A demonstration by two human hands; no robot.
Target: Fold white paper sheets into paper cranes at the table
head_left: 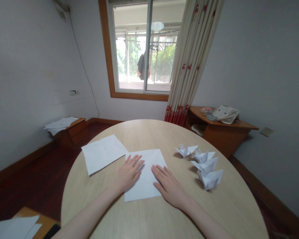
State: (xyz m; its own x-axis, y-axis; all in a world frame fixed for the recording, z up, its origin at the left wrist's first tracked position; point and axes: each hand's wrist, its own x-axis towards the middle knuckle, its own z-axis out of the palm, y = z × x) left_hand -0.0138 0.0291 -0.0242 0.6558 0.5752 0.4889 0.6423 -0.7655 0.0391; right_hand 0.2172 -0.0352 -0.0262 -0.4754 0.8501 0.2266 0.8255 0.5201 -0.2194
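Observation:
A white sheet of paper (146, 186) lies flat on the round wooden table in front of me. My left hand (131, 172) rests on its left side, palm down with the fingers spread. On the right edge of the same sheet lies my right hand (168, 182), its fingers stretched out and flat. To the left is another white sheet or stack of paper (102, 154), its corner close to the middle sheet. Several folded white paper cranes (210, 179) stand in a row on the right part of the table, apart from my right hand.
The round table (109, 212) fills the foreground. Papers lie on a small wooden cabinet (77, 132) at the left and on a surface (46, 229) at the lower left. A corner desk (226, 136) with a cloth bag (225, 114) stands behind at the right, beside a curtain (186, 66).

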